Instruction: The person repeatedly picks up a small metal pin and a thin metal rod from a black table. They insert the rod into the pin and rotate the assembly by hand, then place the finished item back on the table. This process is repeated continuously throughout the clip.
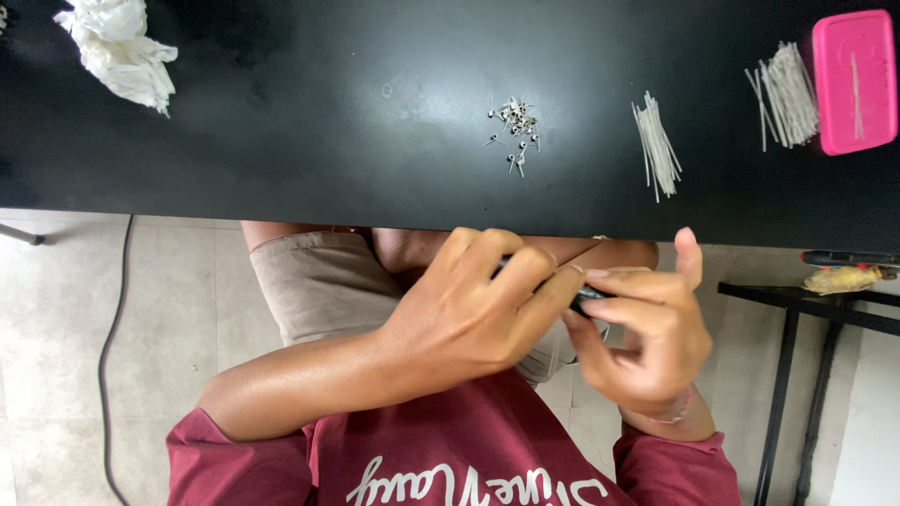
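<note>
hands meet just below the near edge of the tabletop (281,141), over the person's lap. left hand (469,319) is curled, fingers bent around a small dark tool (589,294), of which only a short stretch shows between the two hands. right hand (647,337) pinches the same tool from the other side - thumb and bent fingers closed on it, index finger sticking straight up toward the table edge. what kind of tool it is cannot be told; most of it is hidden by the fingers.

on the black tabletop, well apart from the hands: a small heap of screws (516,122) lies about mid-table, right of centre. further right, a bundle of thin white rods (656,145) lies near the middle strip, and a second bundle (783,94) sits just beside a pink box (853,80) at the far right corner, some rods touching or nearly touching the box's side. one more rod rests on the box lid. crumpled white paper (117,47) lies at the far left corner.

off the table - a dark side stand (806,300) at the right edge carries a yellowish cloth-like lump (844,278). a black cable (112,328) runs down the tiled floor on the left. the person wears a maroon shirt (469,450) and tan shorts (319,281).
</note>
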